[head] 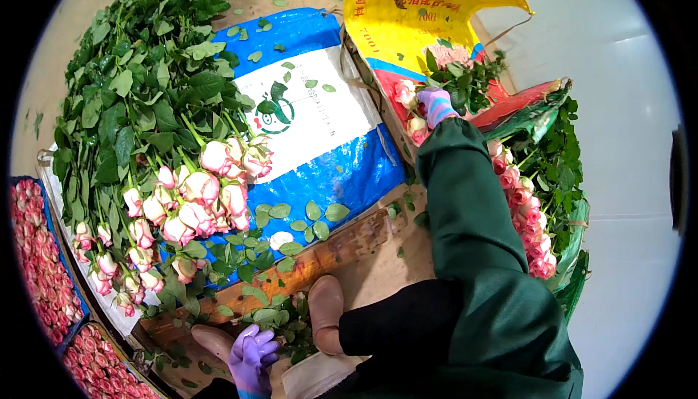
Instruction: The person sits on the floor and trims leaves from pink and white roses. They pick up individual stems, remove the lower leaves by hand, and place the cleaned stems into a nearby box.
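My right hand [438,105], in a purple glove with pink and blue stripes, reaches forward onto a yellow and red woven sack [392,22]. It touches or lies right beside pink-and-white roses [417,126]; its fingertips are hidden, so a grip cannot be made out. A leafy bunch with pale pink blooms [451,55] lies just beyond it. Low in the view, my left hand [253,356] hangs near my shoes with nothing in it, its gloved fingers loosely curled and apart. To the left lies a large heap of long-stemmed roses [199,186], blooms toward me.
A blue and white woven sack [305,153] with loose leaves covers the middle, edged by a wooden board [305,260]. Wrapped roses [526,202] lie beside my right sleeve. Containers packed with rose heads [43,251] stand at left. Leaves [272,317] litter the floor around my shoes [326,306].
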The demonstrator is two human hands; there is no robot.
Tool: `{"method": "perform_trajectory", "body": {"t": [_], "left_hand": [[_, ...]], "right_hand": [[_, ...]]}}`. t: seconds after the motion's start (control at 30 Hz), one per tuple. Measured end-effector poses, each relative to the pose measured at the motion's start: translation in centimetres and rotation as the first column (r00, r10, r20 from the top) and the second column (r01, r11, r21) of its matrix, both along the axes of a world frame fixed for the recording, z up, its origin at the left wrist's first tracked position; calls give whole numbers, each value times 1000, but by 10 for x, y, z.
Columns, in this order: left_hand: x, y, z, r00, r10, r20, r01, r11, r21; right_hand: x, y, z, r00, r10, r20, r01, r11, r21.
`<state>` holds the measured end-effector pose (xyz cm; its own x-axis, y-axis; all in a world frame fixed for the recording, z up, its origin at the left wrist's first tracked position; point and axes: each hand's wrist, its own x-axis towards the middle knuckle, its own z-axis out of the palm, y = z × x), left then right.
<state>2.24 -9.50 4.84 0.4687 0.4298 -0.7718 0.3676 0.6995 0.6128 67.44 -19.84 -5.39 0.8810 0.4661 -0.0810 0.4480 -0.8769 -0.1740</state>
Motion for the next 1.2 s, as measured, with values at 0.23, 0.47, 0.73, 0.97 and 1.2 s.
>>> {"method": "perform_trajectory", "body": {"t": [0.23,0.47,0.73,0.97,1.2], "left_hand": [[18,4,5,979,191,-71,-200,966,-163],[1,-4,-30,939,284,-195,-320,929,-185],[12,5,-7,965,261,-36,-261,928,-266],[19,4,-3,957,273,-98,-288,933,-214],[13,4,-10,954,296,-51,-299,921,-252]], "right_hand": [[-25,24,-12,836,-527,154,420,794,439],[8,-21,-48,841,-538,-56,533,806,257],[8,-29,-19,782,-614,-106,609,718,338],[-25,11,2,798,-519,305,347,811,471],[-19,5,19,948,93,303,164,674,-720]]}}
